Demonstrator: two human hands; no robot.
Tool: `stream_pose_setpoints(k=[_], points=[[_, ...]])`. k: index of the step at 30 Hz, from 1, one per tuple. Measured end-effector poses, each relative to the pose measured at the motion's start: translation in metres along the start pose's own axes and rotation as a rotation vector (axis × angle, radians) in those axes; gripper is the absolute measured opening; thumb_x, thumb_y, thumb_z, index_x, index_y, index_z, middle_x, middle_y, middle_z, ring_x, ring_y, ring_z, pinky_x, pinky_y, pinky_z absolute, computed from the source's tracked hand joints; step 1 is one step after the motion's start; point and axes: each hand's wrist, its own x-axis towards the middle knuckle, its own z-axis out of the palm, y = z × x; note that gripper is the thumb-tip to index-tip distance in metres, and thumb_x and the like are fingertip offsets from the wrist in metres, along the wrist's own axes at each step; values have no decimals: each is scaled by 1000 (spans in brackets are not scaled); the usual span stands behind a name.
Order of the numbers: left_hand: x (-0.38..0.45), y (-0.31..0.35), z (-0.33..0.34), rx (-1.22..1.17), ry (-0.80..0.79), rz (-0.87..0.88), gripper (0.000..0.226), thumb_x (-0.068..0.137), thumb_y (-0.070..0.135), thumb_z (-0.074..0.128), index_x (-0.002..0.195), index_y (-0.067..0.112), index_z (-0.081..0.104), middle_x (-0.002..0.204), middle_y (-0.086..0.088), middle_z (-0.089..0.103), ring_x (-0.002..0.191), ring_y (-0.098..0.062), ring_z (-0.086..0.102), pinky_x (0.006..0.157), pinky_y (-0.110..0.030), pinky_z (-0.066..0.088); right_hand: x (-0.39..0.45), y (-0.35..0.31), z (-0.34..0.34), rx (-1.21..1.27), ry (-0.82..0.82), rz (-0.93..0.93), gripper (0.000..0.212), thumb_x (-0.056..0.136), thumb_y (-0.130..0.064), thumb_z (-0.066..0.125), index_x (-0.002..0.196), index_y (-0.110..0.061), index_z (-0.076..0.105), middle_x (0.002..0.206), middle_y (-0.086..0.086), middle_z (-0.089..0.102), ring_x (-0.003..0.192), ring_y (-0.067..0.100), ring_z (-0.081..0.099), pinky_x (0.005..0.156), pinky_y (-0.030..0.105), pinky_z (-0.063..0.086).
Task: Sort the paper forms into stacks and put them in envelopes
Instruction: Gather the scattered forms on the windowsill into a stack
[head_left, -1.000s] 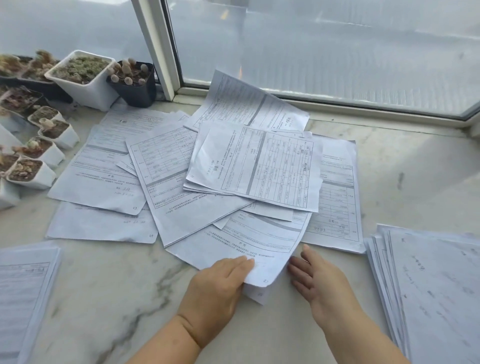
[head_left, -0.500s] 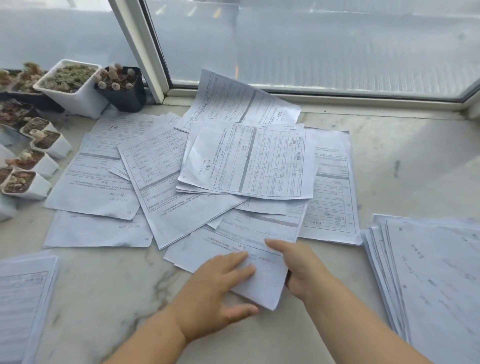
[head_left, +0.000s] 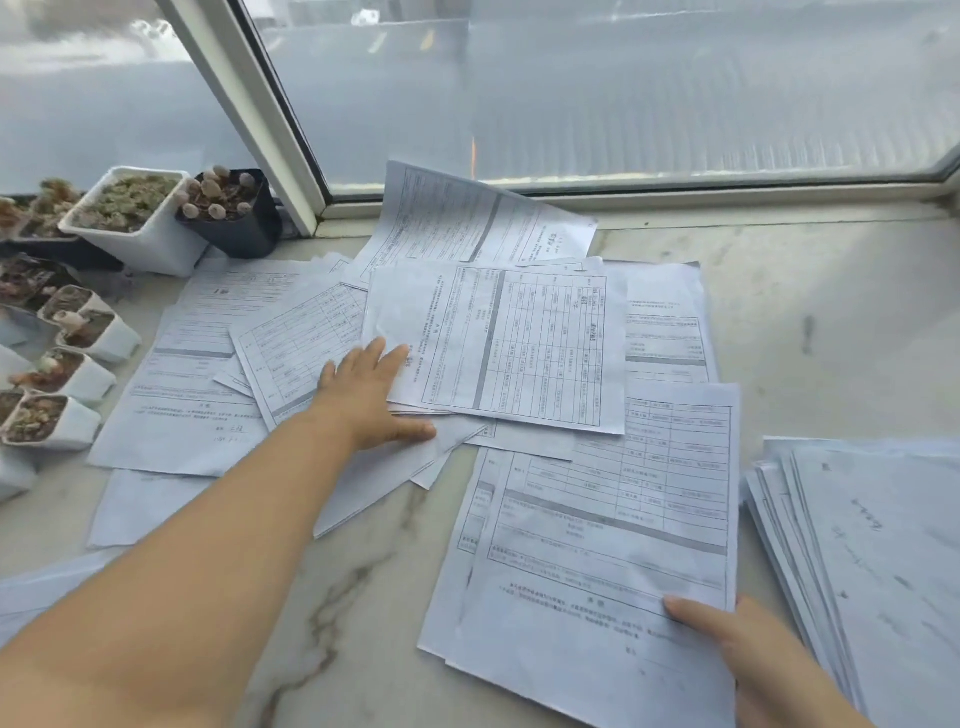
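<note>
The left hand (head_left: 371, 397) lies flat with straight fingers on the loose forms (head_left: 498, 343) spread over the marble sill (head_left: 831, 322). The right hand (head_left: 748, 660) pinches the near corner of two forms (head_left: 597, 561), thumb on top, just left of the stack (head_left: 878, 566). Pots (head_left: 140, 223) line the far left.

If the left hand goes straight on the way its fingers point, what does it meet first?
The left hand points up and right across the loose forms. Its fingertips already touch the top form, so that sheet comes first. Depth is unclear, so they may slide over or under its edge.
</note>
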Motion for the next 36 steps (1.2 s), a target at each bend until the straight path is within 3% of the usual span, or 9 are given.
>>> stream_pose_setpoints(k=[6,10,14,22,26,28,31,33,36], points=[[5,1,7,285,163,71,86,87,71,34,153,21,11,157,-11,17,138,-29,28,106,-40,34,-1,-2,2,49,-41,16,20,88,8,57,105,3,66,95,24,73,90,41,70,72,45,54],[-1,3,10,566,224,207,62,98,36,39,151,13,18,142,-25,39,113,-35,53,82,-40,47,0,-2,2,67,-31,-11,21,89,5,58,108,2,66,96,21,74,91,40,70,75,45,55],[-12,-1,2,417,412,312,27,65,-5,72,89,5,65,71,-10,57,54,-29,55,43,-30,42,-2,-2,4,58,-51,-38,19,90,1,60,106,-2,68,92,15,76,84,33,72,69,40,55],[-163,124,66,91,385,700,39,28,1,66,61,18,51,76,-2,62,51,-20,51,37,-21,26,-14,1,-9,120,-264,-95,44,81,-21,73,123,-11,63,111,14,72,101,32,70,92,48,51],[-207,186,101,24,197,678,27,40,32,75,60,24,59,79,3,69,49,-11,54,38,-16,24,-17,3,-9,103,-276,-81,30,92,-28,57,115,-11,67,108,14,73,100,31,71,89,45,50],[-211,191,97,-169,298,694,35,70,59,62,72,24,64,87,5,70,60,-9,59,41,-18,36,-13,7,-8,19,-193,-85,25,93,-11,58,114,-2,67,103,17,74,96,34,71,90,46,51],[-193,153,80,-491,538,607,36,90,54,50,98,22,64,109,4,69,97,-9,63,76,-21,50,-11,10,-9,-77,-114,-70,22,91,0,58,111,1,67,99,17,74,95,36,70,89,48,52],[-164,109,69,-386,622,348,48,89,50,51,126,19,54,137,-3,54,126,-17,50,104,-28,41,-12,9,-13,-114,-98,-61,17,89,3,61,104,-1,68,95,16,75,89,34,72,78,43,54],[-121,48,54,-192,341,-109,91,87,59,52,153,20,3,161,-8,-6,148,-25,-6,119,-40,0,-12,8,-18,-172,-119,-68,14,85,6,66,96,-2,70,89,14,76,76,26,74,63,34,53]])
